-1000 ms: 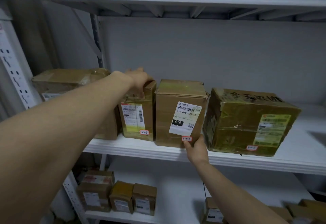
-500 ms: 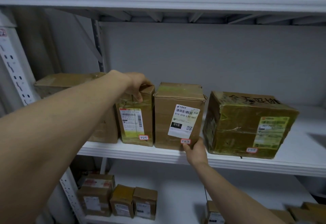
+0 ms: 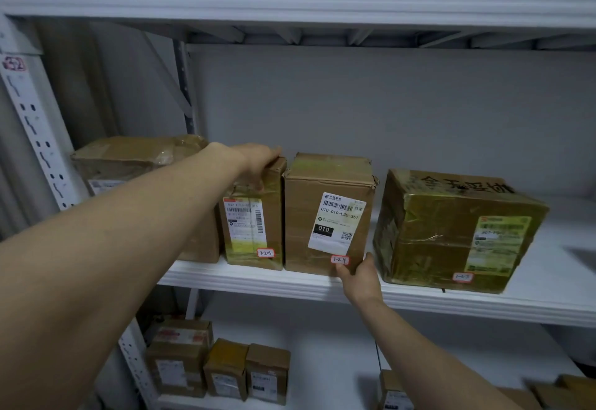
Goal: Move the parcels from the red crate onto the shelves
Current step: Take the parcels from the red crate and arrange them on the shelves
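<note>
On the white metal shelf (image 3: 245,280) at frame centre, the right grip (image 3: 359,277) pinches the lower right corner of the upright white-labelled brown cardboard parcel (image 3: 303,216); the left grip (image 3: 258,162) clasps the top of the narrow taped parcel (image 3: 274,216) just beside its left.

Two arms of one person show, both uncovered from the hand back to where the view cuts them off. The left forearm (image 3: 113,248), above the white shelf board (image 3: 258,283), looms broad and smooth close to the camera and narrows to the wrist. The left hand (image 3: 258,161) is bare. The right forearm (image 3: 419,354), below that board, looks slimmer, and the right hand (image 3: 359,277) is bare too. Only the thumb of its fingers shows plainly.
</note>
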Motion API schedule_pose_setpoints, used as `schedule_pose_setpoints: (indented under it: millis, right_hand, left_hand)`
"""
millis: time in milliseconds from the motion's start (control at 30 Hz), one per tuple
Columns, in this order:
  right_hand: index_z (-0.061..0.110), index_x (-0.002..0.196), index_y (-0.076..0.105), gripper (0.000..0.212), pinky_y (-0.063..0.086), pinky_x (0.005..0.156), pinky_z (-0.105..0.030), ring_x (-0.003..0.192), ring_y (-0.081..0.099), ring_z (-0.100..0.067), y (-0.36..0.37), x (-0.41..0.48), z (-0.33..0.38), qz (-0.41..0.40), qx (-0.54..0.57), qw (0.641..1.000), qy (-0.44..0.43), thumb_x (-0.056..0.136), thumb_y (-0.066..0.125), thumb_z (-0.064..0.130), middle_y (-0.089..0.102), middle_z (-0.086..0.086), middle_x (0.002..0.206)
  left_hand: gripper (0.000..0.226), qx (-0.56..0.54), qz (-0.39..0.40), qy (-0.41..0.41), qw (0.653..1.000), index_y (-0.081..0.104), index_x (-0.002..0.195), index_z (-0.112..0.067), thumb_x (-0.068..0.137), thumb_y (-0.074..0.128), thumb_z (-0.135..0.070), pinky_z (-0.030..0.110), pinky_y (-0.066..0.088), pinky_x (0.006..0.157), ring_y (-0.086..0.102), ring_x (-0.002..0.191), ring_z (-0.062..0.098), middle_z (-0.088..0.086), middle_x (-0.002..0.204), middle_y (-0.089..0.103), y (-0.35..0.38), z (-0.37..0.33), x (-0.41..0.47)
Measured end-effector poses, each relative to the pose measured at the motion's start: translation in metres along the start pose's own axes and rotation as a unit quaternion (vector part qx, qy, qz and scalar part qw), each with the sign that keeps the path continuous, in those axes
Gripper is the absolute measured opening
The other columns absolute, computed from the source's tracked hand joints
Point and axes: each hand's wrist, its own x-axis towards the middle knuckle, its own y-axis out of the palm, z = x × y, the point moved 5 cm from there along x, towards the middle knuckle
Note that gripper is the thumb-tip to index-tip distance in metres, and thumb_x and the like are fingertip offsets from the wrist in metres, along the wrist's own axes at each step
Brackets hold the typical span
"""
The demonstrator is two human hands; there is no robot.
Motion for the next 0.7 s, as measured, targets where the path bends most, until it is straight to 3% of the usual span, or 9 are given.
schedule_pose_setpoints:
  millis: [133, 300, 500, 600, 700]
  right_hand:
    - [0.004, 0.126, 0.039, 0.045, 0.044, 0.094, -0.037, 0.118, 0.055, -0.031, -0.004, -0.004, 0.003, -0.002, -0.005, 1.000, -0.006, 0.091, 0.062, 0.020, 0.056, -0.014, 0.129]
    - [0.000, 0.128, 0.040, 0.052, 0.046, 0.091, -0.036, 0.114, 0.057, -0.033, -0.003, -0.013, 0.000, -0.007, -0.030, 0.999, -0.012, 0.089, 0.065, 0.022, 0.056, -0.017, 0.126]
    - [0.002, 0.139, 0.034, 0.061, 0.038, 0.100, -0.036, 0.127, 0.041, -0.033, 0.003, -0.036, -0.001, -0.003, -0.042, 0.999, -0.018, 0.090, 0.063, 0.024, 0.047, -0.020, 0.134]
    - [0.005, 0.142, 0.033, 0.063, 0.035, 0.105, -0.038, 0.130, 0.038, -0.033, 0.008, -0.050, 0.007, -0.009, -0.048, 0.997, -0.058, 0.090, 0.063, 0.022, 0.042, -0.019, 0.139]
    - [0.003, 0.143, 0.031, 0.061, 0.034, 0.106, -0.036, 0.131, 0.037, -0.032, 0.025, -0.067, 0.016, 0.042, -0.072, 0.992, -0.096, 0.093, 0.059, 0.023, 0.036, -0.018, 0.143]
  left_hand:
    - [0.100, -0.002, 0.003, -0.007, 1.000, 0.006, 0.152, -0.018, 0.079, 0.074, -0.010, 0.034, 0.035, 0.107, 0.039, 0.133, 0.027, 0.007, 0.149, 0.036, 0.002, -0.002, -0.003]
    - [0.106, -0.004, -0.018, -0.016, 1.000, 0.000, 0.152, -0.018, 0.078, 0.075, -0.015, 0.036, 0.033, 0.109, 0.034, 0.137, 0.029, 0.009, 0.154, 0.028, 0.009, -0.004, -0.014]
    - [0.116, -0.015, -0.127, -0.045, 0.991, -0.011, 0.151, -0.021, 0.077, 0.077, -0.020, 0.037, 0.011, 0.119, -0.001, 0.147, 0.028, 0.013, 0.159, -0.008, 0.010, -0.006, -0.048]
    - [0.111, -0.010, -0.171, -0.057, 0.984, -0.009, 0.152, -0.020, 0.079, 0.075, -0.018, 0.036, 0.013, 0.118, 0.000, 0.147, 0.029, 0.014, 0.159, -0.006, 0.012, -0.007, -0.072]
    - [0.101, -0.023, -0.205, -0.077, 0.975, -0.002, 0.152, -0.015, 0.081, 0.070, -0.019, 0.036, 0.018, 0.117, 0.008, 0.145, 0.029, 0.016, 0.158, 0.005, 0.024, -0.004, -0.101]
